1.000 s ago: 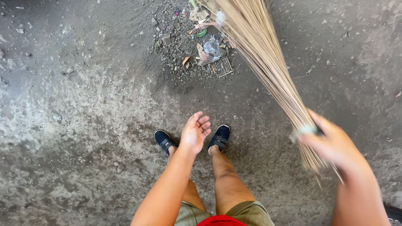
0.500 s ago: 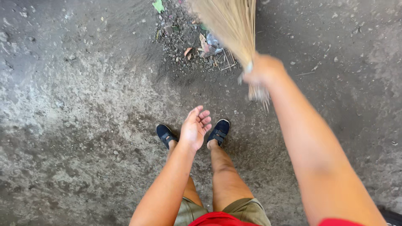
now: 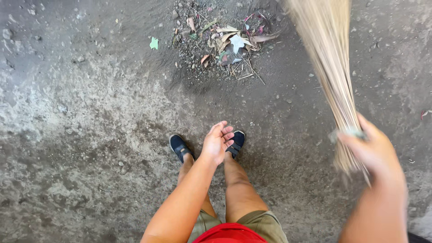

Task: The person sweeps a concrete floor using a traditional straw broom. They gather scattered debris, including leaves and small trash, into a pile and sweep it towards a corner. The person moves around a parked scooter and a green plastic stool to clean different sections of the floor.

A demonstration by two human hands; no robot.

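Note:
My right hand [image 3: 373,150] grips a bundle broom of thin tan sticks [image 3: 330,67] near its bound end, at the right of the view. Its bristles fan up toward the top edge, blurred by motion. My left hand [image 3: 217,143] hangs over my feet, palm up, fingers loosely curled and holding nothing. A heap of swept litter [image 3: 227,42] lies on the grey concrete ahead: dry leaves, bits of wrapper, twigs and grit. The broom's bristles are to the right of the heap, apart from it.
My feet in dark blue shoes [image 3: 180,147] stand on rough, stained concrete [image 3: 90,135]. A small green scrap [image 3: 154,43] lies left of the heap. Small stones and specks are scattered about. A reddish fleck [image 3: 424,114] sits at the right edge.
My right hand swung the broom from over the heap back to the right and lower. The heap now shows uncovered, with leaves pushed further up. My left hand barely moved.

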